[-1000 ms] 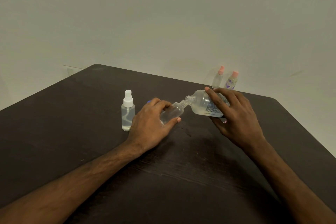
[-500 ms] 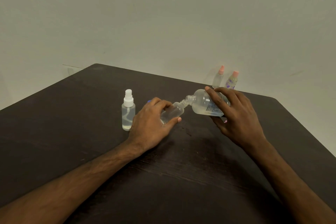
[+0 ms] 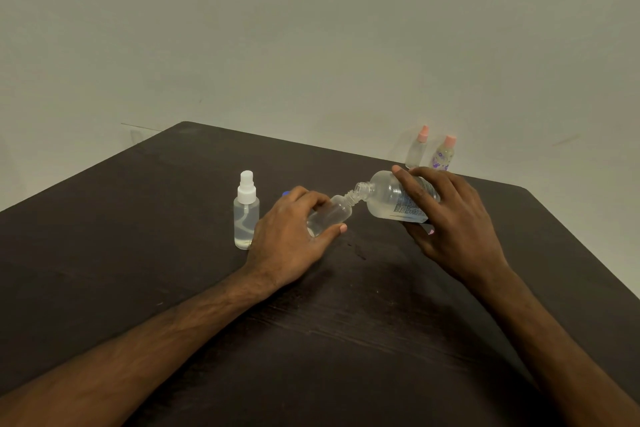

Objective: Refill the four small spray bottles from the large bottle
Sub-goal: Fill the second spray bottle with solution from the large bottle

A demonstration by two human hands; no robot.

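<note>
From the head view, a dark bench (image 3: pixel 138 270) fills the lower part. Near its middle, the left hand (image 3: pixel 291 239) is curled round a small open bottle (image 3: pixel 334 213) and holds it tipped, with its neck pointing up to the right. The right hand (image 3: pixel 453 222) grips the large bottle (image 3: pixel 388 199), which is tipped on its side in the air. Its open mouth is right at the small bottle's neck. The two hands are apart.

Just left of the left hand, a white-capped spray bottle (image 3: pixel 246 218) stands upright with clear liquid in it. At the far edge, toward the far right corner, a plain pink-capped bottle (image 3: pixel 417 151) and a purple-marked pink-capped bottle (image 3: pixel 443 158) stand side by side.
</note>
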